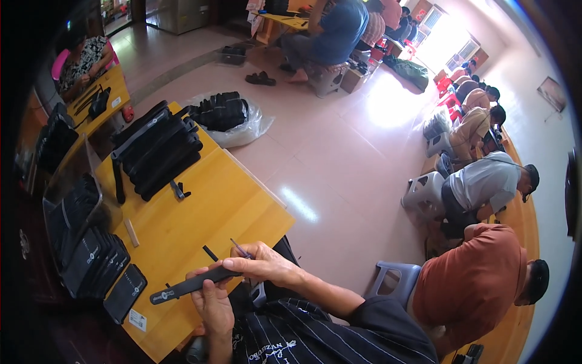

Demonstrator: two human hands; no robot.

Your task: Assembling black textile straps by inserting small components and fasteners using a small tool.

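Note:
A flat black strap (193, 286) with a pale printed emblem near its left end is held over the near part of the wooden table. My left hand (215, 310) is closed on its middle from below, thumb on the near side. My right hand (264, 264) grips its right end between thumb and fingers. A thin pointed tool (240, 248) sticks out from the right fingers; its kind is not clear. Just beyond the strap a short black strip (210, 253) shows. The right end of the strap is hidden by my right hand.
Stacked black straps (159, 155) cover the far end of the table (236, 194), near a small grey-and-black clip (179, 190). Flat black pieces (94, 261), a wooden stick (131, 233) and a white label (137, 320) lie left. Several people sit at benches; one (470, 279) is close right.

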